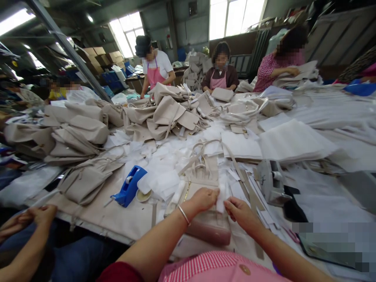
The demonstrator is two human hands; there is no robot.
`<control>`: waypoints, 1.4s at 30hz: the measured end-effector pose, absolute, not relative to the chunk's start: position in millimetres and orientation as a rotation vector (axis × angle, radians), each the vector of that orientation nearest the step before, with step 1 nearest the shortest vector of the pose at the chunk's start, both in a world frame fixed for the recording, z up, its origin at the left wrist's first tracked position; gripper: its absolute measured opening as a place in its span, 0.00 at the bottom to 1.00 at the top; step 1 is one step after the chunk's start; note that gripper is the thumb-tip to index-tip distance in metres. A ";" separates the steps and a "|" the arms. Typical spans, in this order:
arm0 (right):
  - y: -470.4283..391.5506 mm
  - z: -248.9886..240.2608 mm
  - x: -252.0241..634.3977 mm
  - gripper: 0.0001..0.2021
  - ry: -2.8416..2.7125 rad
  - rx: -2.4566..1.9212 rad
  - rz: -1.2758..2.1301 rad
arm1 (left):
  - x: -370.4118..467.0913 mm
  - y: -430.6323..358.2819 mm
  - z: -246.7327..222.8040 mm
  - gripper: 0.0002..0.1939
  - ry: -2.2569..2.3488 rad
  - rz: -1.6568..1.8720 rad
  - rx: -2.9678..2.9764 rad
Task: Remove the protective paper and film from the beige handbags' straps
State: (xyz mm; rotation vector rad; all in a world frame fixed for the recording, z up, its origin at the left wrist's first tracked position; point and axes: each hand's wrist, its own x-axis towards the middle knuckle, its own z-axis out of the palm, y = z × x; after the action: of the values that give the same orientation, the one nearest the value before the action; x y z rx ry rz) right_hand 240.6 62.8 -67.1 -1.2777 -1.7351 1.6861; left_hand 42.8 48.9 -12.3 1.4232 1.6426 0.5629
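Note:
A beige bag (196, 190) with a gold zip lies on the table right in front of me. Its straps loop up over the white sheets behind it. A strip of white foam wrap (222, 196) runs along the bag's right side. My left hand (204, 198), with a bangle on the wrist, is closed at the left edge of this strip, over the bag. On the strip's other side my right hand (239, 211) is closed in a pinch close to its edge; what lies between those fingertips is too small to make out.
A blue tape dispenser (129, 187) stands to the left, a grey tape dispenser (272, 184) to the right. Stacked white foam sheets (296, 139) lie beyond. Beige bags (169, 111) are heaped across the table. A neighbour's hands (29, 221) are at the left edge; other people work opposite.

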 end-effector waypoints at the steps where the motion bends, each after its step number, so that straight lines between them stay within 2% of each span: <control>1: 67.7 -72.3 242.8 0.21 -1.791 -1.343 1.634 | 26.0 61.0 -9.7 0.24 1.722 0.539 1.472; 5: 100.6 -77.0 249.7 0.18 -1.872 -1.454 1.349 | -41.3 120.1 -10.8 0.14 2.079 0.457 1.545; 8: 142.2 -67.1 245.1 0.16 -2.008 -1.457 1.146 | -71.1 158.1 -27.0 0.13 2.194 0.352 1.560; 12: 214.5 -62.4 233.2 0.14 -2.023 -1.752 0.873 | -85.2 183.8 -53.0 0.08 2.204 0.220 1.575; 15: 263.7 -71.2 224.8 0.12 -1.907 -1.926 0.827 | -89.9 191.8 -60.6 0.04 2.167 0.204 1.574; 18: 293.7 -80.5 214.0 0.06 -1.879 -1.949 0.893 | -93.2 199.6 -50.5 0.05 2.106 0.269 1.551; 21: 305.1 -78.6 205.3 0.03 -1.877 -1.895 1.001 | -97.2 207.3 -18.8 0.04 2.031 0.414 1.471; 25: 305.2 -45.2 207.4 0.07 -1.806 -1.767 1.112 | -103.7 202.4 56.6 0.06 1.897 0.626 1.320; 27: 299.0 -11.3 213.2 0.06 -1.745 -1.666 1.192 | -103.0 189.6 102.1 0.08 1.815 0.758 1.287; 29: 285.0 34.2 220.0 0.11 -1.665 -1.500 1.312 | -96.5 171.2 145.6 0.07 1.636 0.971 1.208; 32: 246.2 114.6 230.8 0.13 -1.449 -1.000 1.507 | -74.5 139.1 197.3 0.08 1.324 1.209 1.074; 34: 212.0 164.0 237.8 0.14 -1.403 -0.766 1.550 | -53.8 117.4 220.5 0.10 1.193 1.233 1.027; 37: 161.8 214.9 246.2 0.12 -1.452 -0.578 1.517 | -19.8 86.2 243.3 0.13 1.070 1.202 0.974; 42: 104.9 245.7 247.9 0.05 -1.693 -0.320 1.230 | 25.8 41.3 275.8 0.21 1.005 1.141 0.960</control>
State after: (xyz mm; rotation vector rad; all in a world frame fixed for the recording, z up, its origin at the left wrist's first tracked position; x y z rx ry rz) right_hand 247.9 104.9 245.7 -0.3198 -1.6930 1.2298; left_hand 25.8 41.3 275.8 0.9598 1.0051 1.1406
